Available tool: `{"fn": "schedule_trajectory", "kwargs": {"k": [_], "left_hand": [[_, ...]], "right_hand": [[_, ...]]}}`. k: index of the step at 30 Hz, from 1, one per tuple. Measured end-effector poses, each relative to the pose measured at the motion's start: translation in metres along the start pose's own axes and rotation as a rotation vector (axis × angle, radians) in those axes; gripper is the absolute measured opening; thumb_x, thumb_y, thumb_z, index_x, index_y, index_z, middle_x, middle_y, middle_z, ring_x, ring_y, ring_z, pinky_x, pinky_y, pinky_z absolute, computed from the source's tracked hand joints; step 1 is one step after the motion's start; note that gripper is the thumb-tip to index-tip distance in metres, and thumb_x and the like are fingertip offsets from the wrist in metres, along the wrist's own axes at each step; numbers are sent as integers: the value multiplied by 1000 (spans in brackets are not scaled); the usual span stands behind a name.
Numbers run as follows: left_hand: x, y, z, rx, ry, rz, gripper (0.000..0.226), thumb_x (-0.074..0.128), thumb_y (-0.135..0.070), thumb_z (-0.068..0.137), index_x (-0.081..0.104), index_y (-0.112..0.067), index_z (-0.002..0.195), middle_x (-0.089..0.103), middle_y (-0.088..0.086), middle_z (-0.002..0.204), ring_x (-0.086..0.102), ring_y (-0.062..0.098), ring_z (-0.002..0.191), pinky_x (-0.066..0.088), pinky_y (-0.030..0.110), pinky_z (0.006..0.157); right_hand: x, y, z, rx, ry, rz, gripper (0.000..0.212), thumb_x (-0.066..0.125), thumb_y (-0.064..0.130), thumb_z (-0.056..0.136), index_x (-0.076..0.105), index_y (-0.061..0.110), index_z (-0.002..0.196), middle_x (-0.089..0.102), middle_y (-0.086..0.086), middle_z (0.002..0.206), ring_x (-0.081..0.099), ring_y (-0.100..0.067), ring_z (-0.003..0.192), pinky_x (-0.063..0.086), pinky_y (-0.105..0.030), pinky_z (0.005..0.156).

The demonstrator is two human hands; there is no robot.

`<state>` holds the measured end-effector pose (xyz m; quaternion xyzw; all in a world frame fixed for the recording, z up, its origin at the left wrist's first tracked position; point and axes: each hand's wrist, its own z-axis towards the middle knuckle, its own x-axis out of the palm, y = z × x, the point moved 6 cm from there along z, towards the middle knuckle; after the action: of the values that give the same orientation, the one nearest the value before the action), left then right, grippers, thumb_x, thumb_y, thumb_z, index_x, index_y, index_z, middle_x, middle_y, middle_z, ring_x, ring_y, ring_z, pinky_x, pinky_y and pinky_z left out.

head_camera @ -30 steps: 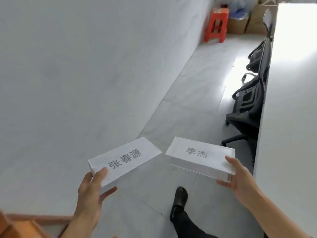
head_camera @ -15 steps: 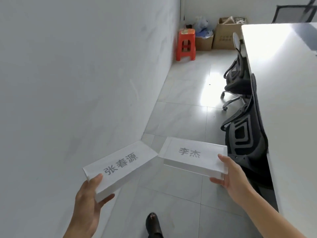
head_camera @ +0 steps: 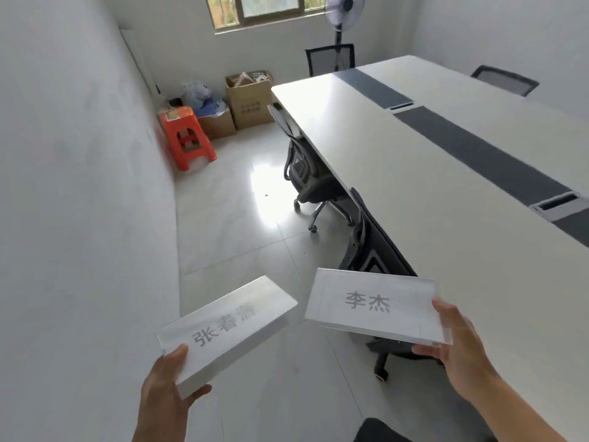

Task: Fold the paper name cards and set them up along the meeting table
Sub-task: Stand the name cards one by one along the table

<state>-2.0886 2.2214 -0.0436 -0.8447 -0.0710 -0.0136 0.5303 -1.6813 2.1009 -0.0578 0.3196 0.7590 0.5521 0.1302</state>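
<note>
I carry two white folded name cards with grey printed characters, one in each hand, above the floor. My left hand (head_camera: 169, 387) grips the near corner of the left name card (head_camera: 232, 323), thumb on top and fingers beneath. My right hand (head_camera: 459, 349) holds the right edge of the right name card (head_camera: 366, 304) the same way; this card sits in a clear holder. The long white meeting table (head_camera: 414, 173) with a dark centre strip stretches away on my right, its near edge just beyond the right card.
Black office chairs (head_camera: 309, 173) are tucked along the table's left side, one (head_camera: 376, 250) right behind the right card. A white wall runs on my left. At the far end stand an orange stool (head_camera: 186, 138), cardboard boxes (head_camera: 248, 100) and a pedestal fan (head_camera: 342, 14).
My view has swung up and to the right, bringing the table top and the far end of the room into sight. Both hands keep the same hold on their cards.
</note>
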Motion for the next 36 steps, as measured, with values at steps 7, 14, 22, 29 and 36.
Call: {"fn": "schedule_trajectory", "kwargs": {"k": [7, 14, 22, 29, 36], "left_hand": [[132, -58, 106, 18, 170, 22, 19, 48, -23, 91, 64, -14, 94, 59, 10, 95, 54, 27, 75, 45, 39, 63], [261, -95, 172, -8, 234, 64, 18, 47, -18, 92, 62, -18, 83, 62, 3, 76, 52, 27, 72, 42, 39, 64], [402, -110, 228, -54, 443, 216, 50, 44, -19, 93, 74, -24, 54, 68, -8, 56, 65, 11, 47, 43, 40, 65], [519, -100, 281, -164, 682, 388, 19, 45, -23, 92, 64, -19, 91, 69, -1, 77, 56, 25, 76, 42, 40, 64], [607, -88, 340, -239, 847, 545, 21, 45, -21, 92, 62, -13, 101, 61, 11, 93, 55, 29, 80, 47, 37, 60]], "right_hand": [[-42, 42, 74, -132, -295, 142, 33, 38, 6, 100, 62, 28, 91, 68, 24, 78, 64, -3, 86, 56, -25, 44], [-86, 63, 175, -172, -503, 252, 21, 47, 33, 95, 65, 24, 97, 61, -1, 104, 56, -23, 100, 58, -30, 47], [-160, 76, 271, -67, -914, 209, 25, 47, 45, 83, 57, 23, 77, 57, -3, 87, 53, -20, 80, 42, -34, 68], [-226, 95, 345, -27, -1053, 57, 30, 56, 39, 89, 52, 15, 72, 49, 2, 70, 44, -15, 63, 35, -29, 56], [-276, 112, 405, 40, -975, -212, 32, 70, 26, 83, 60, -3, 93, 62, -9, 89, 55, -22, 74, 45, -31, 63]]}}
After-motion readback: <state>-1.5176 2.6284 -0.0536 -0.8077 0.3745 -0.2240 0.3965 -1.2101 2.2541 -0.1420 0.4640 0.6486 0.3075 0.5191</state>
